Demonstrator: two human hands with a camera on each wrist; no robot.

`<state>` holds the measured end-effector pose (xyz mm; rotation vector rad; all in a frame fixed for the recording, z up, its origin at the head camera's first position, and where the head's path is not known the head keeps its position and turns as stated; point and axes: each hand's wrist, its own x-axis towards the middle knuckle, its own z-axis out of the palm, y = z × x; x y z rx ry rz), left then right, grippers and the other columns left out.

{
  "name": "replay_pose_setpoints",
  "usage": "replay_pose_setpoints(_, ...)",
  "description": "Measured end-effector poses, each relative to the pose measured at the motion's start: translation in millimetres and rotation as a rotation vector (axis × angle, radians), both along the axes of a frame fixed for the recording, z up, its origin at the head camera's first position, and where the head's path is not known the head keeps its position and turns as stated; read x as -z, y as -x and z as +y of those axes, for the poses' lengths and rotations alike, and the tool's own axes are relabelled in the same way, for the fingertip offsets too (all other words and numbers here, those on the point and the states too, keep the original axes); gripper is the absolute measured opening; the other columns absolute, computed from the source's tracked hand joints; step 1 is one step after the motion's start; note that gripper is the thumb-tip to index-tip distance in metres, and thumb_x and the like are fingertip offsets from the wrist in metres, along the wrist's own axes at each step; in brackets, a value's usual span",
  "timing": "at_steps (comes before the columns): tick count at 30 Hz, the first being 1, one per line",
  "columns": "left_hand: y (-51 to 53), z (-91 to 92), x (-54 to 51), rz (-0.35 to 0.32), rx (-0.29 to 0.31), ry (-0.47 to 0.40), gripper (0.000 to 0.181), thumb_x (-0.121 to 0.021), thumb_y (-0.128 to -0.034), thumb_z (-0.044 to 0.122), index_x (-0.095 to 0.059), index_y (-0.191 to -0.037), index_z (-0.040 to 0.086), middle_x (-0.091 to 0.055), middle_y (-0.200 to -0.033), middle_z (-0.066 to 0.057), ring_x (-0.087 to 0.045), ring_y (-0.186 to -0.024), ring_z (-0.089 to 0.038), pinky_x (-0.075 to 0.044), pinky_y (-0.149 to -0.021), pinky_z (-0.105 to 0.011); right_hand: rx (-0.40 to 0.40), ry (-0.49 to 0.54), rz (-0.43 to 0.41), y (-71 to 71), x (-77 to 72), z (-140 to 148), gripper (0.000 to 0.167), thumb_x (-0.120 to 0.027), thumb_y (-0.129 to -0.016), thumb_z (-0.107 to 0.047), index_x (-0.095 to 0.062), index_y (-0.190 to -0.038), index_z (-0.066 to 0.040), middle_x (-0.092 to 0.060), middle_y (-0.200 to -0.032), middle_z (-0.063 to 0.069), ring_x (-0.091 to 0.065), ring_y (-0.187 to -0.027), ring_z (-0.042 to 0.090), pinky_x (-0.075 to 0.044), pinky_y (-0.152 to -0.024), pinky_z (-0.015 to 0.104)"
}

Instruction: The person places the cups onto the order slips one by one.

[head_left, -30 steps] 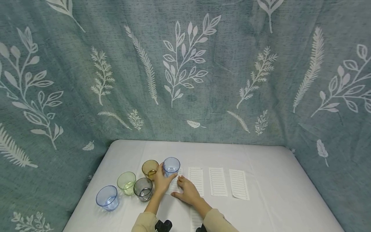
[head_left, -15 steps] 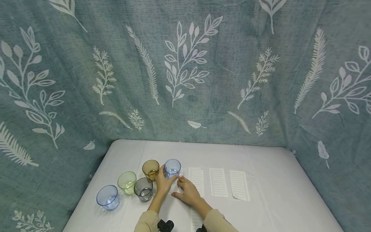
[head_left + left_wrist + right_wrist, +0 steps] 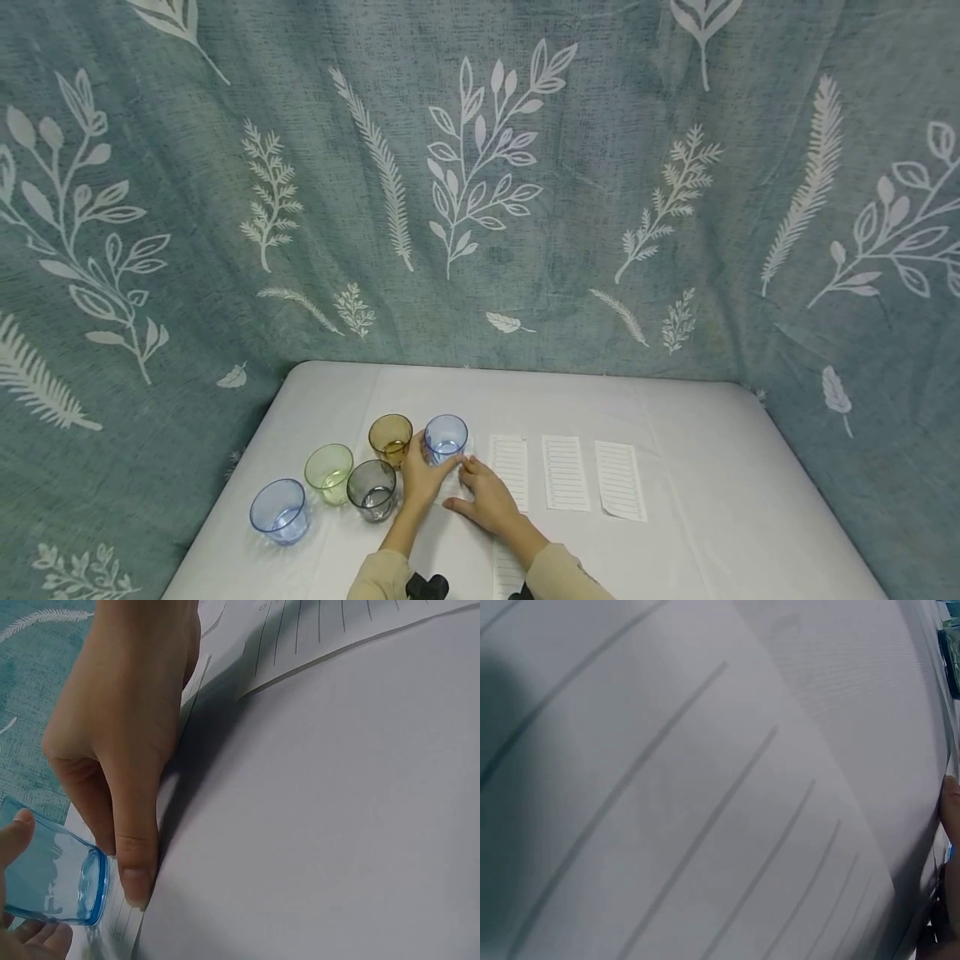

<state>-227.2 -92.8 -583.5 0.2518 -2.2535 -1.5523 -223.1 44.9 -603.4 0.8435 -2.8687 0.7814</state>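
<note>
In the head view my left hand (image 3: 424,477) grips a blue glass (image 3: 446,435), fingers at its left side and thumb at the near side. The glass stands upright over a lined paper strip (image 3: 452,487), which it partly covers. Right beside it, my right hand (image 3: 491,500) rests low, thumb spread from the fingers. In the left wrist view the right hand (image 3: 124,735) reaches down with a straight thumb on the strip's edge and a fingertip close to the base of the glass (image 3: 56,870). The right wrist view mostly shows lined paper (image 3: 705,817).
Left of my hands stand an amber glass (image 3: 389,433), a grey glass (image 3: 371,487), a green glass (image 3: 327,471) and a second blue glass (image 3: 277,510). To the right lie more lined strips, including a middle strip (image 3: 566,472) and a right strip (image 3: 620,479), on the white table (image 3: 720,500).
The blue glass in my left hand has shifted slightly towards me over the strip. My right hand has stayed almost in place. The other glasses have not moved.
</note>
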Motion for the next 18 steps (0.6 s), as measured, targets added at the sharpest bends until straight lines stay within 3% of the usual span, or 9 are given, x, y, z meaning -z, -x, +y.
replay_pose_setpoints(11,-5.2,0.5,1.1,0.019,-0.018,-0.001,0.07,-0.086,-0.0638,0.013,-0.05,-0.119,-0.01,-0.058,-0.116,-0.03,-0.057,-0.104,-0.044,-0.048,-0.09,-0.051,0.012,0.004,-0.004,-1.2,-1.1,-0.5,0.069,-0.068,-0.08,-0.046,-0.057,-0.123,0.007,-0.051,-0.134,0.019,-0.044,-0.128,0.035,-0.039,-0.104,0.045)
replay_pose_setpoints(18,-5.1,0.5,0.8,0.018,-0.017,0.007,0.071,-0.086,-0.0645,0.014,-0.05,-0.121,-0.01,-0.058,-0.117,-0.031,-0.056,-0.108,-0.044,-0.046,-0.093,-0.051,0.024,-0.008,-0.001,-1.3,-1.8,-1.3,0.068,-0.069,-0.08,-0.044,-0.056,-0.123,0.007,-0.052,-0.134,0.019,-0.044,-0.128,0.035,-0.039,-0.104,0.044)
